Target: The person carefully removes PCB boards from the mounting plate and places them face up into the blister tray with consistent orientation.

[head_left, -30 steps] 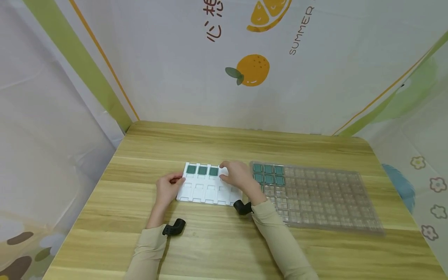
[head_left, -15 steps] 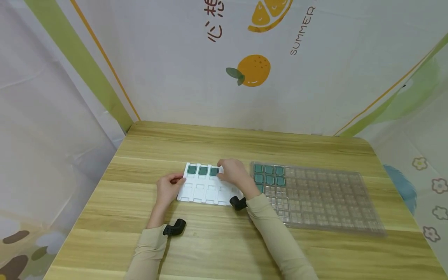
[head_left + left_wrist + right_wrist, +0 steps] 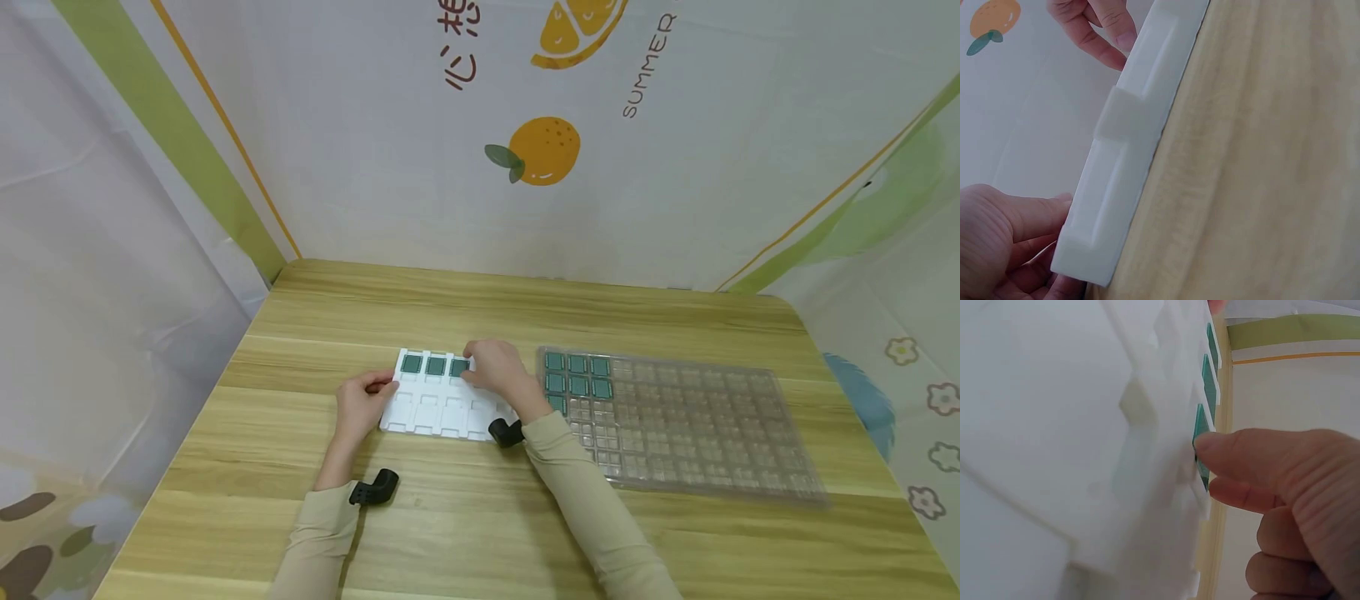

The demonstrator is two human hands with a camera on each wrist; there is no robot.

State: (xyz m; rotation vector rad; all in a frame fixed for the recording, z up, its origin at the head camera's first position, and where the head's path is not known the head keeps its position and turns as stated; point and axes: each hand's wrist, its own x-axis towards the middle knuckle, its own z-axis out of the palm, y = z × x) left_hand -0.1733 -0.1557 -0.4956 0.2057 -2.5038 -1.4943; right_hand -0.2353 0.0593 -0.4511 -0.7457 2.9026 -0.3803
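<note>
A white plastic tray [image 3: 427, 410] with two rows of pockets lies on the table, and green square chips [image 3: 436, 367] sit in its far row at the left. The left hand [image 3: 363, 406] grips the tray's left edge between thumb and fingers, seen also beside the tray's side wall [image 3: 1107, 187]. My right hand [image 3: 501, 371] is over the tray's far row with its thumb and index finger at the third chip [image 3: 1201, 425]. In the right wrist view the thumb touches that chip, the index finger is at its far side, and the other fingers are curled.
A large clear blister tray [image 3: 697, 425] lies to the right, with several green chips [image 3: 577, 385] in its left columns and many bare pockets. Black wrist cameras [image 3: 375, 487] stick out from both sleeves. A printed cloth [image 3: 375, 167] hangs behind the wooden table [image 3: 435, 533].
My right hand has shifted slightly left, from beside the third chip onto it, now covering its right part. The left hand and both trays stay in place.
</note>
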